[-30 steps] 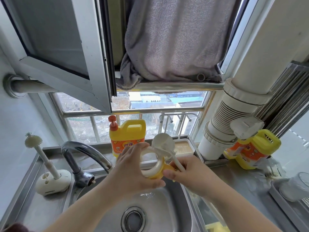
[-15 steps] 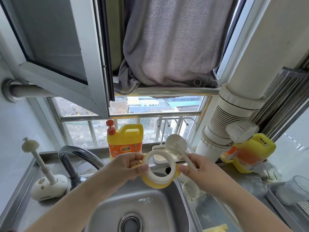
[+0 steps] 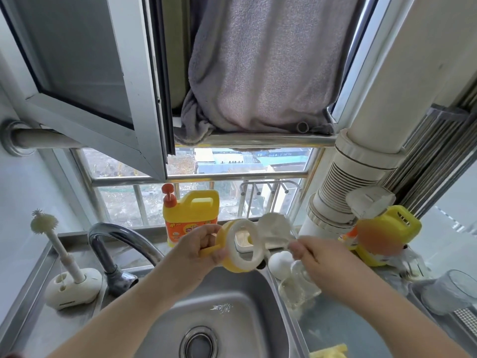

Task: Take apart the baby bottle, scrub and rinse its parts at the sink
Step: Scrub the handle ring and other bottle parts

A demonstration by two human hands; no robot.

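My left hand [image 3: 198, 248] grips the bottle's yellow collar ring [image 3: 238, 245], which has a white inner rim and a yellow handle, above the back edge of the steel sink [image 3: 247, 285]. My right hand [image 3: 320, 257] pinches the thin handle of a white sponge brush [image 3: 274, 226]; its round head lies against the ring's far side. The clear glass bottle body [image 3: 296, 285] lies on the counter under my right hand, beside a white rounded part [image 3: 280, 262].
The curved faucet [image 3: 121, 241] stands left of the sink. A small white brush in its holder [image 3: 73, 280] is at the far left. Yellow detergent jugs stand behind [image 3: 191, 215] and at the right [image 3: 389, 231]. A clear cup [image 3: 449, 290] sits on a tray at the right.
Both hands have lifted the ring and brush slightly and turned the ring, so its opening now faces right toward the brush head. The view tilted a little upward.
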